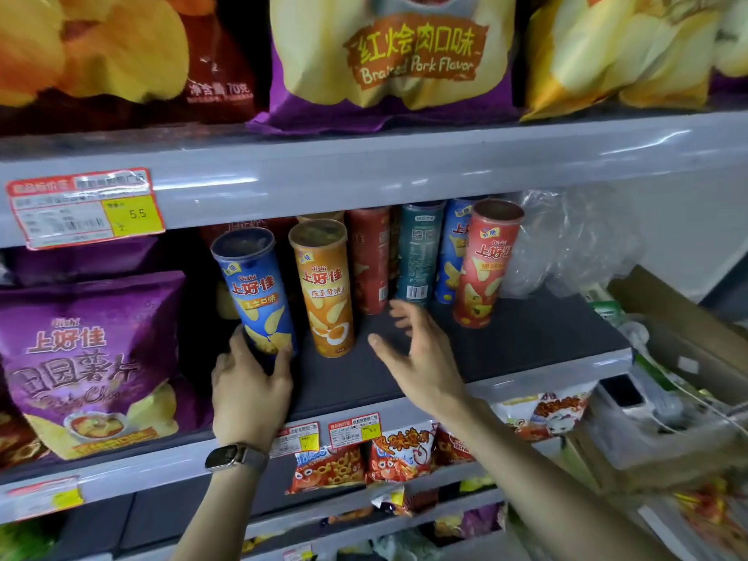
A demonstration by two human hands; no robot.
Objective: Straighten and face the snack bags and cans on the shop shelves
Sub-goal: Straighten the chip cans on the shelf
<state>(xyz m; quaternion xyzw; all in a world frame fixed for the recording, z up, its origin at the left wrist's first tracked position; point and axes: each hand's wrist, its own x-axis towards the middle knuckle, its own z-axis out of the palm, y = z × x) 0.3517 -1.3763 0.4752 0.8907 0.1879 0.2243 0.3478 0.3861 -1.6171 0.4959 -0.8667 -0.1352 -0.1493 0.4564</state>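
Head view, lower centre: fingers (238,346) of the left hand (251,386) curl round the foot of a tall blue cardboard crisp can (259,289), which seems to lean left on the dark shelf board (526,338). The right hand (425,362) hovers with fingers spread wide, holding nothing, just short of a teal can (419,253) turned barcode-out. The step in hand looks like squaring the blue can beside the orange can (328,289); next, the teal 1 probably needs turning label-forward. The cans are smooth glossy tubes with clear lids; the purple foil bag (89,358) at left looks soft and crinkly.
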